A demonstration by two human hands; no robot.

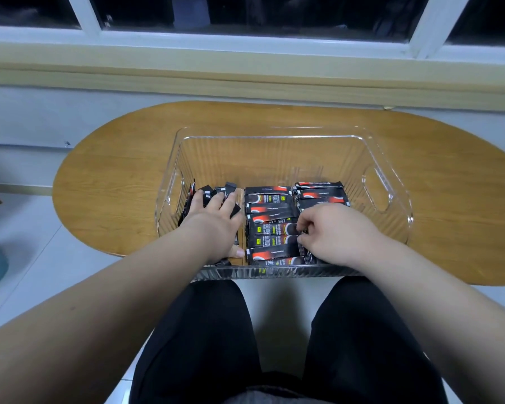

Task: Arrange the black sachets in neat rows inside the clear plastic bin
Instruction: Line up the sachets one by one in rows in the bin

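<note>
Left hand (213,220): lying palm down in the left part of the clear plastic bin (377,182). The fingers are straight and spread, and the hand is open flat, pressing on a loose pile (213,190) of black sachets (270,199). The thumb is pointing toward the lower edge of the frame, beside a bare strip of the bin floor.

Right hand (336,233): the fingers are curling inward. The fingertips (302,225) are pinching the right ends of sachets in the middle row (270,225). How many it is holding cannot be told.

Bin: sitting at centre frame on the oval wooden counter (123,164), with its near wall at the counter's lower edge.

Contents, all lying in the lower half of the bin:
- Left: the pile is lying disordered, with its sachets tilting at mixed angles and partly under the left hand.
- Centre: the row is lying flat and crosswise, one sachet below the next toward the lower edge, a few slightly skewed.
- Right: a crosswise stack (321,193) is showing just above the right hand, with its lower part hidden by that hand.

Wood grain is showing through the bin floor in the upper half.
</note>
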